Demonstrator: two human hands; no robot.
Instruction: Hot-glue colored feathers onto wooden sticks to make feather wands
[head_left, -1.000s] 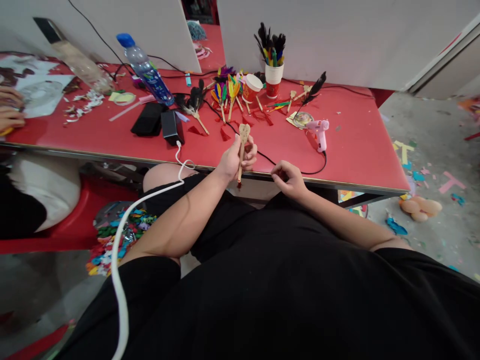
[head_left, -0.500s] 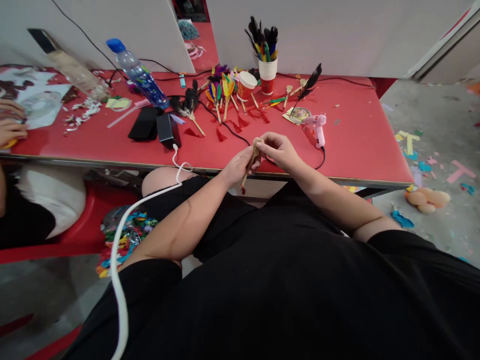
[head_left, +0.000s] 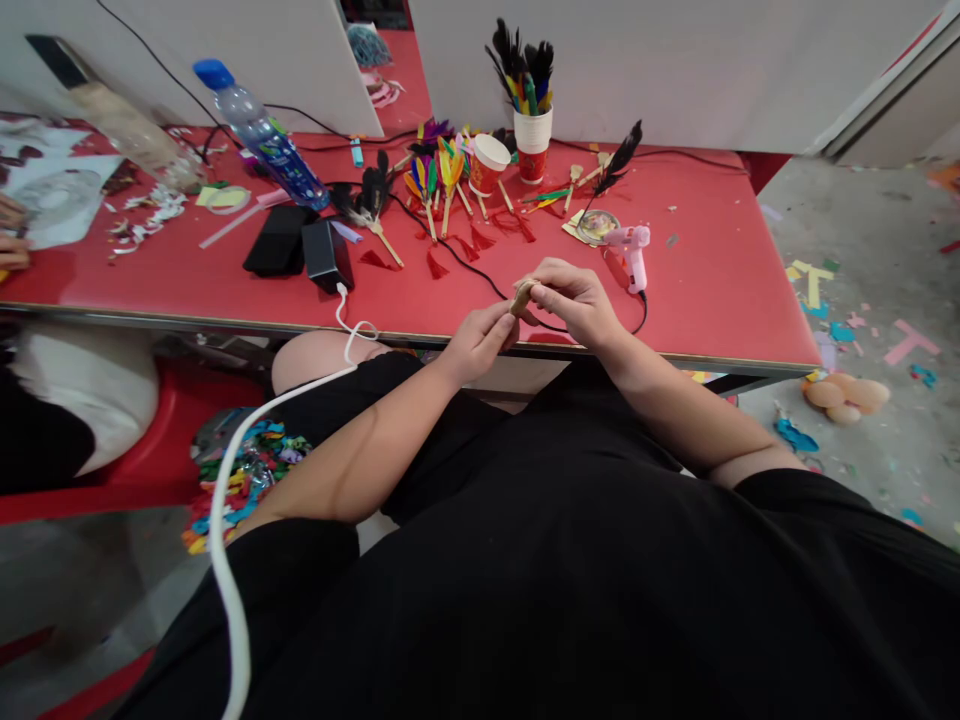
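Over the front edge of the red table, both hands pinch a small wooden handle (head_left: pixel 523 297) with a broad tan head. My left hand (head_left: pixel 478 343) is closed on its lower part, thumb and fingers pressed together. Around the head's upper side, my right hand (head_left: pixel 574 300) is closed too, its thumb on the near face. Fingers hide much of the piece, and its tasselled end does not show. Past my right hand lies a pink glue gun (head_left: pixel 634 255). Beyond my hands are several feathered sticks (head_left: pixel 448 180) with red tassels (head_left: pixel 436 265).
A paper cup of black feathers (head_left: pixel 533 145) and a tilted paper cup (head_left: pixel 489 163) stand at the back of the table (head_left: pixel 712 270). Leftward are a bottle (head_left: pixel 270 150), a black box (head_left: pixel 328 255) and a white cable (head_left: pixel 232 560). Another person's hand (head_left: pixel 13 240) shows far left.
The wooden handle has been turned in my fingers; its stick and red tassel, visible before, are now hidden. My right hand has shifted slightly right. The view has moved a little.
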